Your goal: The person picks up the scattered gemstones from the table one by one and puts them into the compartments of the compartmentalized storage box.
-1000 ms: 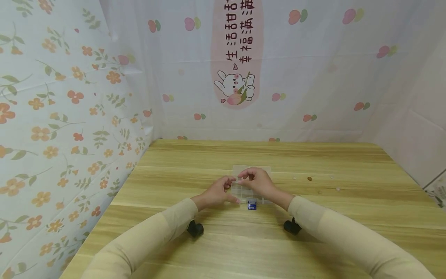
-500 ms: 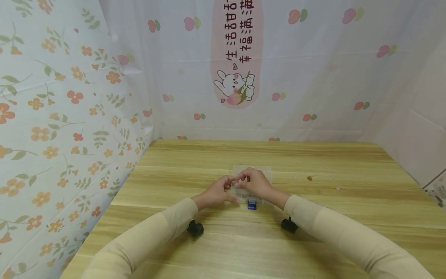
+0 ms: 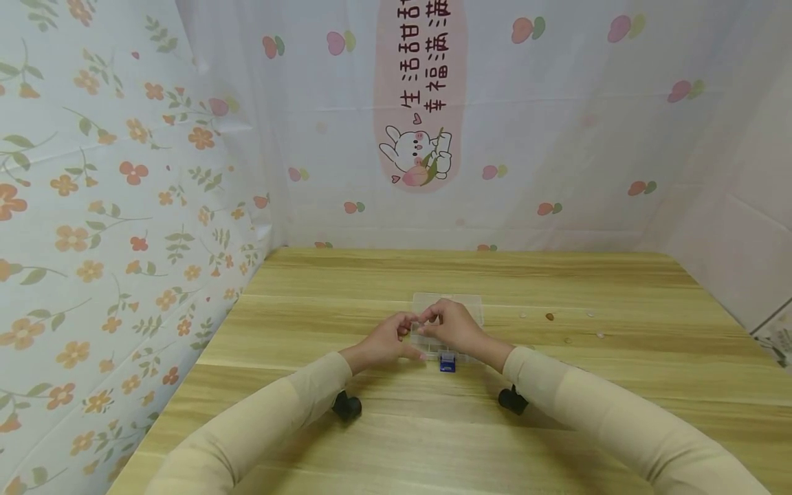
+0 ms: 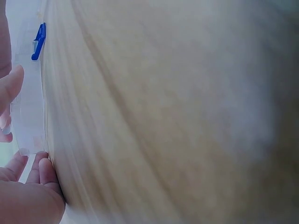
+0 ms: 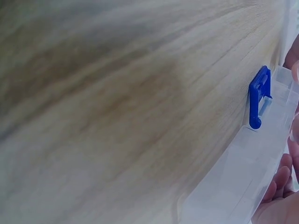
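A clear plastic compartment box (image 3: 438, 342), with a blue latch (image 3: 447, 362) on its near edge, lies on the table with its lid (image 3: 427, 300) raised back. My left hand (image 3: 388, 339) holds the box's left end, thumb by the near corner and fingers farther back. My right hand (image 3: 456, 326) arches over the box, its fingertips close to the left fingers above the left compartments. In the left wrist view its fingertips pinch a small pale piece (image 4: 6, 130), too small and blurred to identify. Fingers and box hide most of the compartments.
On the table (image 3: 408, 440) to the right lie a brown pebble-like piece (image 3: 549, 317) and several small pale pieces, one of them a whitish piece (image 3: 600, 335). A floral curtain (image 3: 99, 240) borders the left side; a printed cloth stands behind.
My right hand has shifted slightly left and nearer to me over the box, its fingertips lower. My left hand stays at the box's left end. The loose pieces on the table have not moved.
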`<state>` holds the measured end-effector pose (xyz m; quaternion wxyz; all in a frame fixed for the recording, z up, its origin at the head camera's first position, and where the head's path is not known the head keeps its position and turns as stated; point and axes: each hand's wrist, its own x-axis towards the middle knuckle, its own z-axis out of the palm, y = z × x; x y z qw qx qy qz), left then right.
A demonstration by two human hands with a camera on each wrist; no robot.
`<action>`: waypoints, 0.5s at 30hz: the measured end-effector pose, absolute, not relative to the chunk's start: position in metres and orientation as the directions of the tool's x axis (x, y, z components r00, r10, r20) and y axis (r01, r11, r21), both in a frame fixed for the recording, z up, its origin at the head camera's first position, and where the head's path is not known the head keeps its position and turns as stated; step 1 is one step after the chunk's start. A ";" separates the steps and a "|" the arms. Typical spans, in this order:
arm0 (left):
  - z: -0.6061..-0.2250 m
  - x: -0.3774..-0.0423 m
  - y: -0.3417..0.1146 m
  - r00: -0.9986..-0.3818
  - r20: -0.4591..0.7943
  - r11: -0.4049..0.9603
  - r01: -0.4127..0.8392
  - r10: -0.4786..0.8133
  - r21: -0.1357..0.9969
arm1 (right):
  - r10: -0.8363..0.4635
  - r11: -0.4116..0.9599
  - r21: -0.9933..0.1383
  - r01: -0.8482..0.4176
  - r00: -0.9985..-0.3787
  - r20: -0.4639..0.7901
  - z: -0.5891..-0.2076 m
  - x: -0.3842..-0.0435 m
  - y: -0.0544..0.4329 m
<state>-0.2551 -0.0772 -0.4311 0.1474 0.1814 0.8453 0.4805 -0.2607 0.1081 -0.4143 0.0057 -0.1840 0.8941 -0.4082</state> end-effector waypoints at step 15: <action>-0.431 -0.255 -0.078 -0.893 -0.083 0.483 0.159 0.442 0.861 | -0.335 0.613 -0.718 -0.330 -0.931 0.142 -0.413 -0.259 0.108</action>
